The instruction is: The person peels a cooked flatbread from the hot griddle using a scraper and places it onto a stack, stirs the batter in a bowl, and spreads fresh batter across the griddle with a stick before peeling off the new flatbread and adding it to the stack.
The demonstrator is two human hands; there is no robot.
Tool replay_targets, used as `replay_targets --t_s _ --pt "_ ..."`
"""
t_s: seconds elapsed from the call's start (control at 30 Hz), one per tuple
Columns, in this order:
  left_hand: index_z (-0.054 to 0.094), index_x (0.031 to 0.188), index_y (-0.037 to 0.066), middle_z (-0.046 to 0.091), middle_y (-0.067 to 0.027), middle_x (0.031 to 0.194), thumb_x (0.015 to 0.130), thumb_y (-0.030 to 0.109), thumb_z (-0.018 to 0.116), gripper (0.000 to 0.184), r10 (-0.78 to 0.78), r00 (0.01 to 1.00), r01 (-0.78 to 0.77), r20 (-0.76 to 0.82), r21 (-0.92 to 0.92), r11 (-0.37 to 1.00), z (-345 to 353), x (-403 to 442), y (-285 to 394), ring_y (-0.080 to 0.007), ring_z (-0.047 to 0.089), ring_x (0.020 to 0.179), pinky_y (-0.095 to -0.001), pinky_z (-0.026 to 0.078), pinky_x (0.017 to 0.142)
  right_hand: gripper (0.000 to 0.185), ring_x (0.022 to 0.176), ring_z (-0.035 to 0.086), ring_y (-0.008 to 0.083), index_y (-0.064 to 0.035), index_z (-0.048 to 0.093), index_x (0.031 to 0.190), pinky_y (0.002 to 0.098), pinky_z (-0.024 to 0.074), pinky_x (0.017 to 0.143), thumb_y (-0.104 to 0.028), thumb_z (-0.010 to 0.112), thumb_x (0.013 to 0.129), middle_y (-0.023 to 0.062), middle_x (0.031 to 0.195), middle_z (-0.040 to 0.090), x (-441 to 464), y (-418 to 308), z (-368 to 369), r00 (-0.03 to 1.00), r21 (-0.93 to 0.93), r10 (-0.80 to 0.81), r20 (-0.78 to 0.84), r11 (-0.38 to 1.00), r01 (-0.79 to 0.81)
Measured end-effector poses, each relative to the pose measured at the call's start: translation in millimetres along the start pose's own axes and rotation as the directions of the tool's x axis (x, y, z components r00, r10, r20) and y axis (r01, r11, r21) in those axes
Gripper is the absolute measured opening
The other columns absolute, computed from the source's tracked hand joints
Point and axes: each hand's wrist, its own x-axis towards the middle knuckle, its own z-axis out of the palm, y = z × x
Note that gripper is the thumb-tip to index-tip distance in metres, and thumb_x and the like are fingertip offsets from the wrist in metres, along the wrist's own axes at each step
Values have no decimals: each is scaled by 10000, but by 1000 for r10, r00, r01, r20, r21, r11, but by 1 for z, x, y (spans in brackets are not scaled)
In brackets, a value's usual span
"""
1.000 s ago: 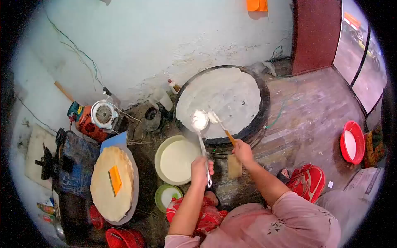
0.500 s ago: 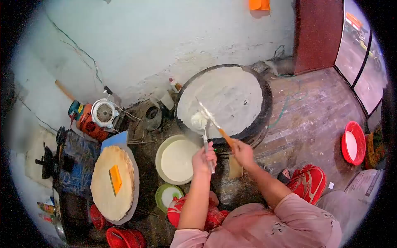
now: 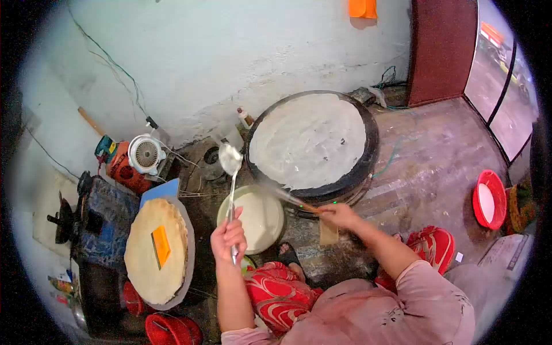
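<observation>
My left hand (image 3: 229, 237) is closed around the handle of a metal ladle (image 3: 230, 159), whose batter-smeared bowl points up and away, left of the griddle. My right hand (image 3: 340, 216) grips the wooden handle of a long thin-bladed spatula (image 3: 310, 207). Its blade is blurred and reaches left over the edge of the batter basin (image 3: 261, 224). A wide, pale sheet of batter (image 3: 310, 138) covers most of the round black griddle (image 3: 370, 150). Part of the basin is hidden behind my left hand and the ladle.
On the left lies a stack of thin round flatbreads (image 3: 144, 261) with an orange scraper (image 3: 161, 247) on top. Behind it stands a blower (image 3: 145, 154). Red basins (image 3: 172, 330) sit at lower left, and another red basin (image 3: 499, 201) with white contents stands far right.
The ladle has lifted off the griddle and moved left with my left hand. My right hand has drawn the spatula back from the batter sheet, and its blade now points left.
</observation>
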Motion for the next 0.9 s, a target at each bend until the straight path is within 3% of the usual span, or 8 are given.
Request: replay_targets --t_s 0.1,0.3,0.4,0.43,0.5,0.6,0.73,0.9 --pt "346 1228 -120 439 -41 700 927 152 351 406 86 959 -57 -268 114 992 -38 -25 35 -77 392 479 -194 342 384 263 745 622 246 -82 613 1057 330 476 660 -235 515 867 140 886 642 -11 15 -23 824 197 253 -507 965 -175" --pt "404 1161 -61 529 -124 961 921 160 381 327 127 845 -133 -520 25 991 -158 -30 84 -139 471 613 -242 445 506 374 796 617 312 -136 556 1174 346 476 739 -235 579 814 190 944 628 -66 5 24 988 -120 -43 145 991 61" --pt "408 1187 23 520 -110 1075 910 214 451 339 557 599 138 -575 759 636 -176 -42 60 -270 502 926 -361 469 728 530 794 626 253 -112 451 1281 327 502 695 -100 622 779 140 1031 609 -60 25 27 987 -14 -141 -77 990 141" --pt "462 1137 57 539 -102 1045 883 341 496 383 540 766 74 -348 883 464 -243 -45 91 -280 503 912 -372 450 749 530 794 626 253 -112 451 1281 327 502 695 -100 622 779 140 1031 609 -68 17 16 986 -19 -142 -84 990 140" --pt "475 1052 54 542 -102 989 862 327 503 334 560 707 150 -432 865 478 -226 -44 93 -264 507 874 -363 450 723 580 757 627 231 -182 387 1326 334 501 540 -54 574 791 112 1035 569 -86 -8 -17 998 704 68 -6 709 -44" --pt "517 800 45 551 -101 820 799 283 526 239 608 449 363 -655 755 545 -200 -48 89 -216 520 761 -335 451 643 625 664 595 156 -114 364 1330 257 480 478 67 546 760 71 1020 539 -78 30 -34 979 679 184 -82 730 -81" --pt "557 908 0 556 -93 901 785 152 533 197 591 717 -180 -369 721 669 -116 -17 76 -239 539 852 -352 467 732 575 554 573 142 -53 384 1303 243 439 417 89 515 761 77 982 554 -69 40 -50 920 679 329 -215 727 -101" --pt "553 1009 -42 527 -111 1022 790 93 564 258 447 882 -249 -147 661 708 -6 13 -19 -291 475 1038 -382 432 836 586 521 546 144 -86 384 1308 260 441 437 98 489 762 91 1054 537 -37 62 -68 881 691 400 -253 712 -125"
